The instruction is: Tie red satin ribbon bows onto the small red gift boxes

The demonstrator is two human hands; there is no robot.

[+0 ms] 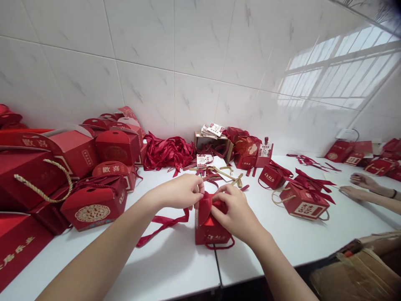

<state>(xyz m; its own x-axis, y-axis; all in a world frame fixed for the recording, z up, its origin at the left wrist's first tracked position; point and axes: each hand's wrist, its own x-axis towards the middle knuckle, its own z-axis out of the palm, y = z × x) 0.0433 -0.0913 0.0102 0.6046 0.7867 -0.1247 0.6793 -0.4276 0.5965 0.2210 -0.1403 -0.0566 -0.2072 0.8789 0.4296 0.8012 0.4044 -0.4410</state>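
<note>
A small red gift box [216, 233] with a red cord handle stands upright at the table's front, over the seam between two tabletops. My left hand [181, 192] is closed in a pinch on the dark red ribbon [171, 223] at the box's top left, and a loose length trails onto the table. From the right, my right hand [236, 209] pinches the ribbon's red loop above the lid, thumb and fingers bent. The fingers partly hide the lid and the point where the ribbon crosses.
Several red boxes [117, 144] are stacked at left. A ribbon heap [169, 151] and a small carton of cards [230, 146] stand by the wall. Two ribboned boxes [306, 202] sit at right. Another person's hands [360, 188] rest farther right, near cardboard [357, 271].
</note>
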